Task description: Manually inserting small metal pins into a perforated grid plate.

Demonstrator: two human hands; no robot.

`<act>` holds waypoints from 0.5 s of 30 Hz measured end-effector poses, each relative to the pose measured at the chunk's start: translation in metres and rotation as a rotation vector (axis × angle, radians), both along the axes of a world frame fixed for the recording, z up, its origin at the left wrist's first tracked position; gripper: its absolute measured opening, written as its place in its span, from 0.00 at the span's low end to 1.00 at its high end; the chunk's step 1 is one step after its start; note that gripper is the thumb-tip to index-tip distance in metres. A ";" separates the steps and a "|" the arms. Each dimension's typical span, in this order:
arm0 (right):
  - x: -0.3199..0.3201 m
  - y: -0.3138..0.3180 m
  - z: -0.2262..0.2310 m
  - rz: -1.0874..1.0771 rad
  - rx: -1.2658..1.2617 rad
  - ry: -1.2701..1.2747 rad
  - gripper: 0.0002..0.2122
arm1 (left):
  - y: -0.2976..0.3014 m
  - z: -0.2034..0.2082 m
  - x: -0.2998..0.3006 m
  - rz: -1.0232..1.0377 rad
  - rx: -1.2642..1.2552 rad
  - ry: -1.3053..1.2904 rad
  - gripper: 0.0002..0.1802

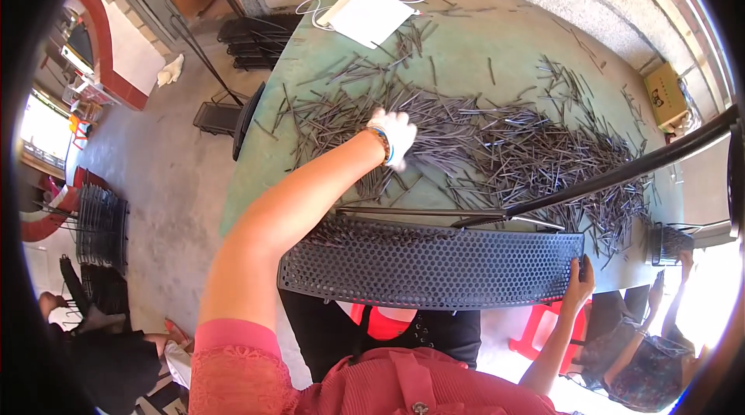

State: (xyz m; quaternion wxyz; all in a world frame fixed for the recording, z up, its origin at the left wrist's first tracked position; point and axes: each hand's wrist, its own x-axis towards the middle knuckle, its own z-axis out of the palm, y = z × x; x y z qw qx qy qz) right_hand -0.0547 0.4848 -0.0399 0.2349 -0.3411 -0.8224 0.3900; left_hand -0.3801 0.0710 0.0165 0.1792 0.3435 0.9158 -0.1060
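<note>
A long, curved, dark perforated panel (434,268) lies across my lap at the table's near edge. My right hand (579,283) grips its right end, fingers behind and thumb along the edge. A row of thin dark sticks (326,231) lies along the panel's upper left side. My left hand (394,136), in a white glove with beaded bands at the wrist, reaches over a wide heap of dark sticks (442,116). Its fingers look curled down; what is in them is hidden. To the right, a second heap of sticks (551,159) spreads over the green table (458,43).
A long black bar (621,174) slants over the right heap. At the table's back are a white sheet (369,15) and a cable. A yellow box (669,97) stands far right. Another person's hand (686,257) is by a perforated piece (669,243). Black frames (101,221) are stacked left.
</note>
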 end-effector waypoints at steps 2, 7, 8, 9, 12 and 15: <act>0.001 0.004 -0.005 -0.007 0.018 0.006 0.22 | -0.006 0.008 0.009 0.046 -0.031 0.047 0.66; 0.001 -0.003 0.002 0.008 0.051 0.014 0.21 | 0.033 0.004 0.003 0.029 -0.001 -0.026 0.60; -0.001 -0.005 0.005 0.003 0.085 -0.009 0.21 | 0.041 -0.002 0.004 0.025 -0.034 -0.037 0.61; 0.000 -0.004 0.004 0.006 0.073 0.000 0.22 | 0.050 -0.007 0.001 0.024 -0.154 -0.054 0.59; -0.002 0.000 -0.003 0.019 0.062 -0.005 0.22 | 0.060 -0.034 -0.020 0.118 -0.244 -0.002 0.44; 0.000 -0.001 -0.001 0.008 0.068 -0.015 0.22 | 0.051 -0.031 -0.017 0.073 -0.044 -0.074 0.18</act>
